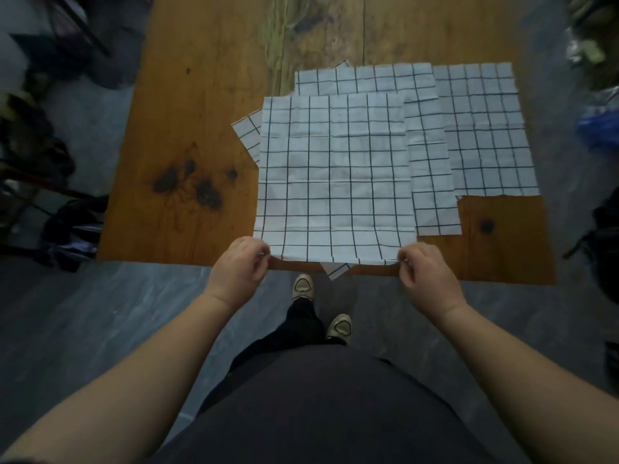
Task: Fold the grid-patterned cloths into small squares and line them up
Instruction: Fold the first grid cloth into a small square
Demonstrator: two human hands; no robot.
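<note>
Head view, person standing at the near edge of a wooden counter (187, 128). The uppermost grid-patterned cloth (335, 169) lies spread flat and unfolded, its near hem running left to right along the counter's near edge and its body extending straight away from the person. The left hand (239, 262) pinches the near left corner of this cloth between curled fingers and thumb; the right hand (423, 269) pinches the near right corner likewise. Both hands sit level at opposite ends of the same hem, so neither is nearer the work. The cloth looks close to square, and no clear long axis can be read from this wide-angle view. The relation governing the next move is that the whole sheet lies ahead of the hands: a first fold would probably carry the held hem forward and over to meet the far hem. Beneath it, offset to the right, lies a second cloth (430, 182), and further right a third cloth (485, 135), both flat and overlapped. A fourth cloth's corner (248, 132) shows at the left, and a small grid-patterned corner (336, 271) hangs over the counter's near edge. No folded squares are visible, so the task appears to be at its start.
</note>
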